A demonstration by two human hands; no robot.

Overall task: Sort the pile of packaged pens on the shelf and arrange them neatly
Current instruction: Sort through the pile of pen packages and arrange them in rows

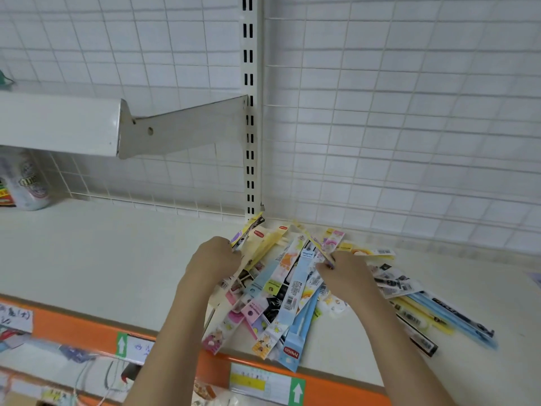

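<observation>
— Where did we have the pens?
— The pile of packaged pens (281, 294) lay fanned out on the white shelf (117, 259), near the slotted post (251, 112) and wire grid (409, 127) at the back, some packs reaching the orange front edge (87, 332).
— And our hands?
— Our left hand (215, 259) gripped a yellow pack (244, 234) tilted up from the pile's left side; our right hand (347, 273) pinched a thin pack (314, 244) above the middle. A can (27, 183) stood far left
</observation>
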